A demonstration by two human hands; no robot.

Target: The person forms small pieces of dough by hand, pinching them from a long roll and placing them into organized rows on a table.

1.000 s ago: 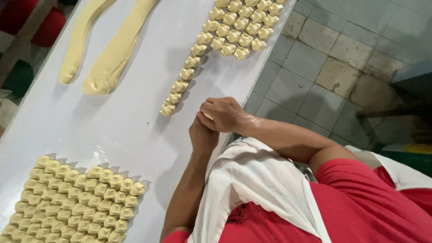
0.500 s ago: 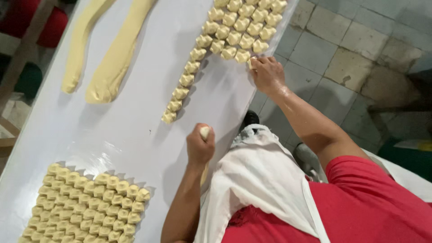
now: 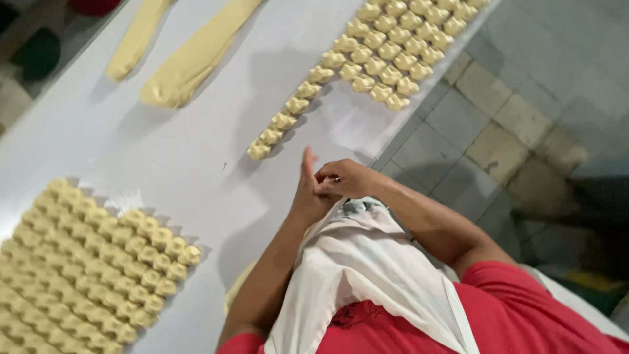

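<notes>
bare table (image 3: 164, 151), dough pieces (image 3: 288, 118) flanking

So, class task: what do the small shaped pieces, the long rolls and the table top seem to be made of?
Small shaped pieces: seemingly raw dough, pale yellow and matt, with soft pinched edges.
Long rolls: apparently the same dough, smooth and uncut, with rounded ends.
Table top: a smooth white sheet with a slight sheen, perhaps laminate or coated metal; the view leaves that open.
</notes>
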